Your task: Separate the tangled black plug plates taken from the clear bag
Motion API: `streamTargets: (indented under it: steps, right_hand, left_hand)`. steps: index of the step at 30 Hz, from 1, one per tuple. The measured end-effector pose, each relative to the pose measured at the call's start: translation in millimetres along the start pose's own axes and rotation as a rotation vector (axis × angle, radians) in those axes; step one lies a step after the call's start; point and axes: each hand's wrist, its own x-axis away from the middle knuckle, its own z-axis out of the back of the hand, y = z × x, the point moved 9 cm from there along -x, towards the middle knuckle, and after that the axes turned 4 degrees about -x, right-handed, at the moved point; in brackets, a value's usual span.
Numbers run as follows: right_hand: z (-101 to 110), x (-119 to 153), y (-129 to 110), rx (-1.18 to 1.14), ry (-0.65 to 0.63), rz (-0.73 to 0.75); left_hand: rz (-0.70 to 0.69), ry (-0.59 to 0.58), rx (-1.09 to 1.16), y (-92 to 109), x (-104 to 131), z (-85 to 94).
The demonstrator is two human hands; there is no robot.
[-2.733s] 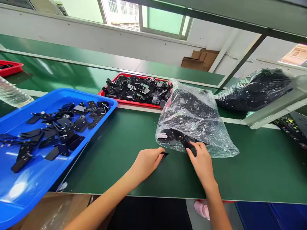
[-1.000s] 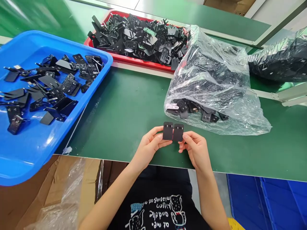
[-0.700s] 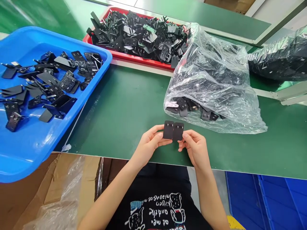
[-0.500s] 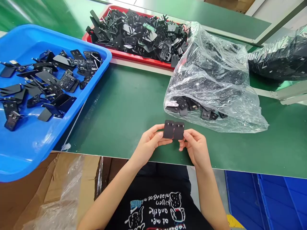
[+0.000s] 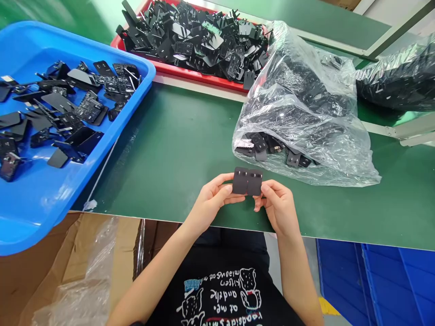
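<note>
Two small black plates with metal prongs are held up side by side over the green table, their edges meeting. My left hand (image 5: 217, 194) is closed on the left black pronged plate (image 5: 240, 181), thumb in front and fingers behind. Closed at the edge of the right black pronged plate (image 5: 254, 182) is my right hand (image 5: 274, 198), pinching it near its lower corner. Just beyond them lies a clear plastic bag (image 5: 306, 131) filled with similar black pieces, its mouth facing the hands.
A blue tray (image 5: 132, 106) with scattered black pieces stands at the left. At the back, a red tray (image 5: 204, 78) is heaped with more. Another filled bag (image 5: 401, 81) sits far right. Below the table edge are cardboard (image 5: 125, 258) and blue crates (image 5: 390, 276).
The two black plates have come together, closing the narrow gap between them. Both hands keep their grip. The whole view has shifted slightly.
</note>
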Motion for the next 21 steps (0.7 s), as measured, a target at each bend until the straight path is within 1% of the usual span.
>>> streamTargets:
  steps: [12,16,21]
  right_hand:
    - [-1.6,0.6,-1.5,-0.035,-0.030,0.026]
    - [-2.2,0.5,-2.0,-0.032,-0.045,0.035]
    - [-2.8,0.9,-1.0,-0.007,-0.068,0.043]
  left_hand:
    - [-0.046,-0.054,-0.007,1.6,-0.4,-2.5]
    - [-0.060,-0.041,-0.012,3.0,-0.5,-2.4]
    - [-0.043,-0.015,-0.003,3.5,-0.2,-2.4]
